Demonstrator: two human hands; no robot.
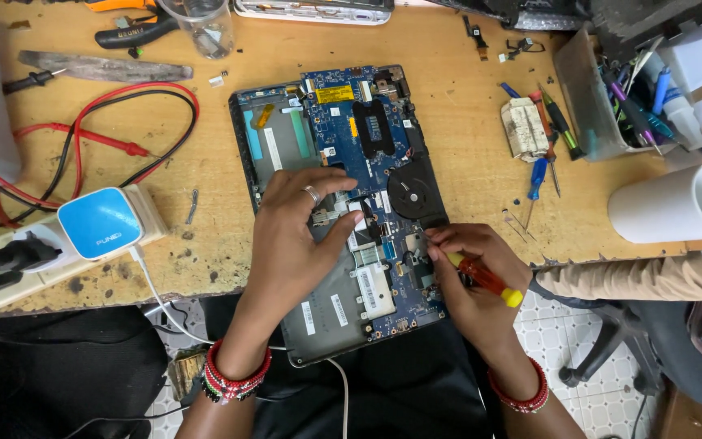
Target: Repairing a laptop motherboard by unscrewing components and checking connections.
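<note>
An opened laptop base (282,142) lies on the wooden bench, its blue circuit board (367,138) and black fan (410,193) exposed. My left hand (294,236), a ring on one finger, rests flat on the middle of the laptop, fingers spread over the board. My right hand (473,280) grips a small screwdriver with a red and yellow handle (485,278), its tip down at the board's right edge near the fan. Both wrists wear red bead bracelets.
A power strip with a blue-and-white adapter (101,222) sits left, red and black probe leads (123,122) behind it. Loose screwdrivers (550,130) and a clear tool bin (603,97) lie right, beside a white roll (680,203). Another person's sleeve (635,280) reaches in at the right.
</note>
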